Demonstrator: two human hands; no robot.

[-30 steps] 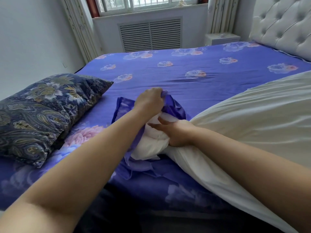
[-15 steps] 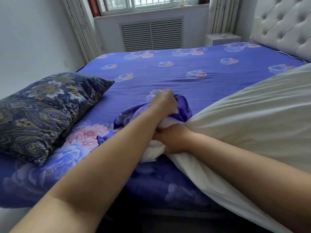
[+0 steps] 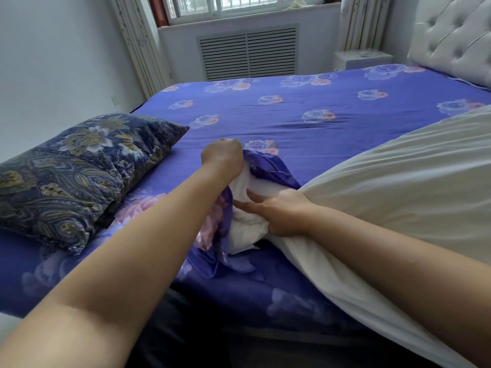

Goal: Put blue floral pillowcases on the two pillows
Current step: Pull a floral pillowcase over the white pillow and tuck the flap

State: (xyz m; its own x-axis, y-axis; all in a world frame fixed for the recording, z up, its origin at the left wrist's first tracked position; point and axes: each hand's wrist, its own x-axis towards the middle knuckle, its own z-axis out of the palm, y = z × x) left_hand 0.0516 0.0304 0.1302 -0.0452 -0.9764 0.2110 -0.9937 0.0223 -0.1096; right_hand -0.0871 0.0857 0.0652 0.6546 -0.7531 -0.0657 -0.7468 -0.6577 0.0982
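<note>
A dark paisley pillow (image 3: 77, 176) is seen at the left on the bed sheet (image 3: 305, 120). The blue floral pillowcase (image 3: 268, 168) is gripped by the left hand (image 3: 223, 156); the white pillow (image 3: 398, 181) corner is clutched by the right hand (image 3: 284, 212).

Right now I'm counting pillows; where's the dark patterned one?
In the head view, the dark patterned pillow lies at the bed's left edge, left of both hands.

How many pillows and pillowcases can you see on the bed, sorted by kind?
Bare white pillow: 1
Dark paisley-covered pillow: 1
Loose blue floral pillowcase: 1, gripped by the left hand; the right hand holds the white pillow's corner.
Total: 3
</note>
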